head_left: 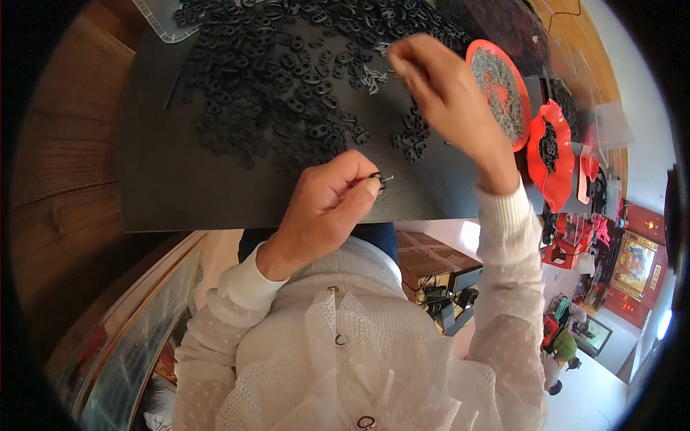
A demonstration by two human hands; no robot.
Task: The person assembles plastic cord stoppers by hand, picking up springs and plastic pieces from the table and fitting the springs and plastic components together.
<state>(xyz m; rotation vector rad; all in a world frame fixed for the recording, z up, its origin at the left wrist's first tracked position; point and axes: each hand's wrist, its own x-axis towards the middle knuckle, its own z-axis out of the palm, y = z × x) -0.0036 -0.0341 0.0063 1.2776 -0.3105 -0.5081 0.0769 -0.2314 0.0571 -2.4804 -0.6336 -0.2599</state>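
Black piece (382, 184) is part-hidden by left hand (323, 201).

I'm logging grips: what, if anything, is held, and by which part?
Left hand pinches a small black piece by its left side, silver screw jutting out. Right hand: cannot be told.

One black tabletop (169, 194), bearing a broad heap of small black two-holed pieces (287, 82), a lesser cluster of black pieces (411, 136), loose silver screws (372, 79), a clear plastic tub (164, 30) and a red plate (525, 108).
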